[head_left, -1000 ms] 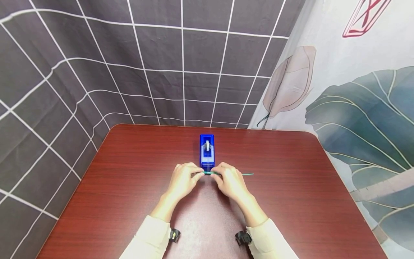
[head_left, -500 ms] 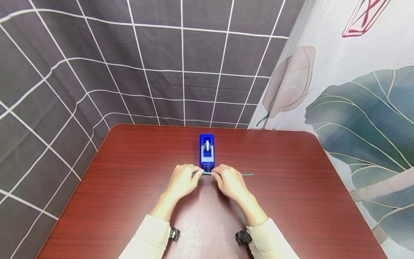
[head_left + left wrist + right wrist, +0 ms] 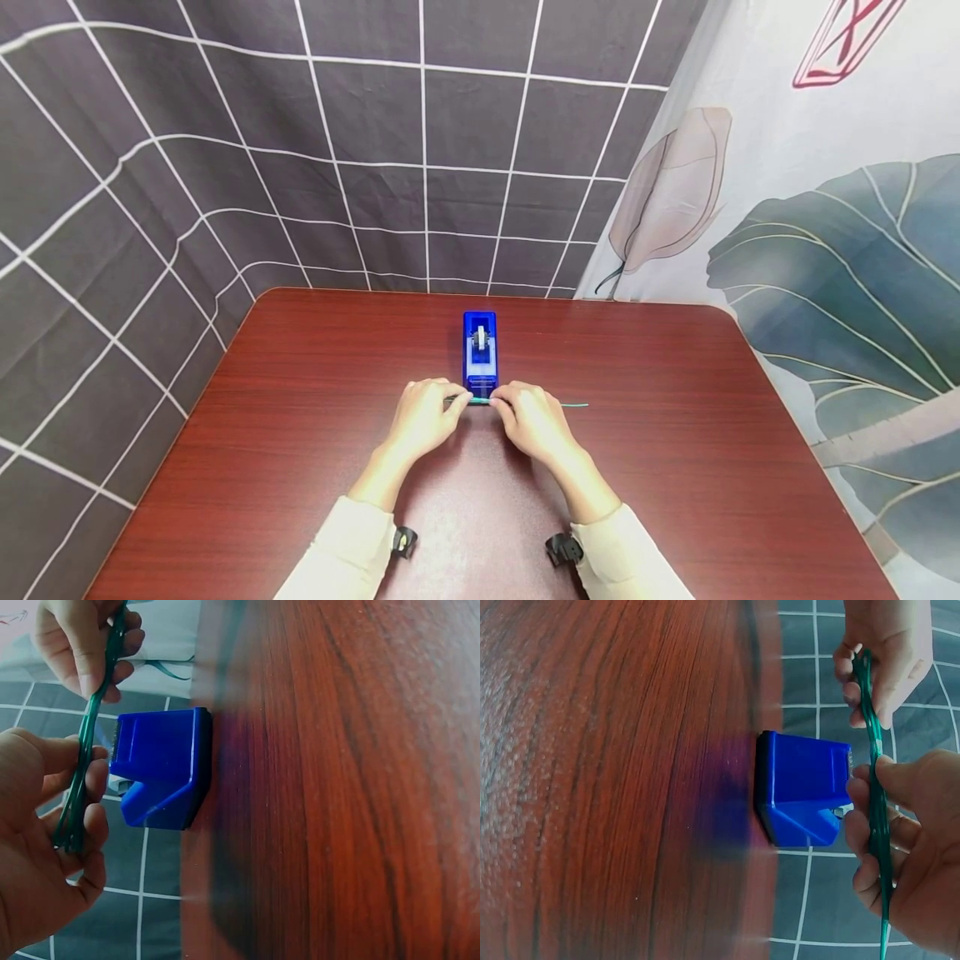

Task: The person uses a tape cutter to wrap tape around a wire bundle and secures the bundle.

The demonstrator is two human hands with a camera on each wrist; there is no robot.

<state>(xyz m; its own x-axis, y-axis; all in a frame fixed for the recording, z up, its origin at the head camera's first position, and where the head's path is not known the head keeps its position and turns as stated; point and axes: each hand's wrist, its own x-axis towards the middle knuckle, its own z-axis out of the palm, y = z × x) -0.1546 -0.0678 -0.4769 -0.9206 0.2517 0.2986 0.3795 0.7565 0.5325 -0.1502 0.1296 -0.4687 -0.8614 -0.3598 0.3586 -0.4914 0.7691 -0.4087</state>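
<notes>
Between finger and thumb, my left hand [image 3: 422, 421] pinches one side of a bundle of thin green cord [image 3: 480, 401]. The other side is pinched by my right hand [image 3: 534, 423], and a single thin tail sticks out past it. In the left wrist view the bundle [image 3: 87, 742] shows several strands side by side, looped at the left-hand end. A paler, shiny stretch of the bundle [image 3: 877, 744] lies between the hands; whether tape covers it, I cannot tell. Just beyond the hands stands a blue tape dispenser [image 3: 481, 350], its toothed edge facing them.
The dispenser holds a roll of tape [image 3: 481, 337] and stands on a reddish-brown wooden table [image 3: 315, 358]. Behind the table hangs a grey curtain [image 3: 375, 200] with white grid lines. A white curtain with a leaf pattern [image 3: 847, 275] hangs at the right.
Both hands stay nearly in place on the green cord. My right fingertips have shifted slightly, and the paler stretch between the hands shows a little differently. The dispenser has not moved.
</notes>
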